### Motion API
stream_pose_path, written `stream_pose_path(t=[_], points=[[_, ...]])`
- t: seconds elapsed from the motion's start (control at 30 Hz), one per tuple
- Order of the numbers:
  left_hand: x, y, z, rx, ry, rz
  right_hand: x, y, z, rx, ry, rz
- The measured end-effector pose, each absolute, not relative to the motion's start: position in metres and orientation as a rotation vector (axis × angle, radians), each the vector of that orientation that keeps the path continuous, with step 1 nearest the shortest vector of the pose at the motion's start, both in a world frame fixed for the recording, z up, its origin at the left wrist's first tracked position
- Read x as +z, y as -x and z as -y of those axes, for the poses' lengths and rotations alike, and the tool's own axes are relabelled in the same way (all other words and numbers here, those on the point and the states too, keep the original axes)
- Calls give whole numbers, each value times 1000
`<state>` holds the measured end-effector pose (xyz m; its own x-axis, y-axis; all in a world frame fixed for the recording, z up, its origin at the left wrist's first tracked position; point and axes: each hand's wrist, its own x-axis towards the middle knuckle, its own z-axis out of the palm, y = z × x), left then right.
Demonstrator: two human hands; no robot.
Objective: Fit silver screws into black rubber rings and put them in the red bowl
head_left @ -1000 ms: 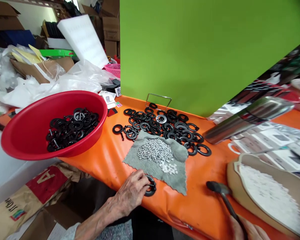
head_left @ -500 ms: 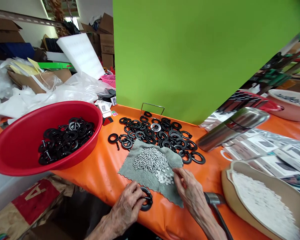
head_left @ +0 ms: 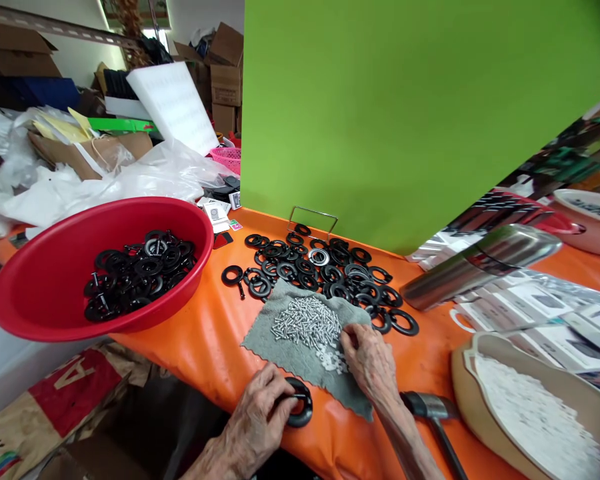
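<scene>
A red plastic basin sits at the far left of the orange tabletop, holding a heap of matt black rings; several have a screw shank sticking out, so that lot looks assembled. Further right, a much larger spread of loose black rings lies flat and looks mostly bare, which suggests most of the work is left; one ring with a screw lies at its near edge. The left hand is closed around a glossy black ring at the tabletop's near edge, thumb and fingers pinching it, with a glint of metal at its centre. On a grey microfibre cloth lies a mound of bright steel screws, with small white pieces just below; the right hand rests at these, fingers bunched, though whether they pinch one I cannot tell. Right of it lies a hammer, steel-headed and dark-handled; beyond, a beige tray is heaped with fine white pieces.
</scene>
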<state>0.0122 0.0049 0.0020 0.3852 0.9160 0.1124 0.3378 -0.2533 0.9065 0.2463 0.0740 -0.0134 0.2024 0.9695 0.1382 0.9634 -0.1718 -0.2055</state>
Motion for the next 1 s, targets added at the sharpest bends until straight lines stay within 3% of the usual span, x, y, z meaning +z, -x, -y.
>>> stream_pose_path(t=[0.47, 1.0], points=[[36, -4, -14, 857, -1129, -1064, 6, -239, -62, 204, 1905, 1748], [43, -1, -16, 808, -997, -1052, 39, -191, -4, 993, 1500, 1639]])
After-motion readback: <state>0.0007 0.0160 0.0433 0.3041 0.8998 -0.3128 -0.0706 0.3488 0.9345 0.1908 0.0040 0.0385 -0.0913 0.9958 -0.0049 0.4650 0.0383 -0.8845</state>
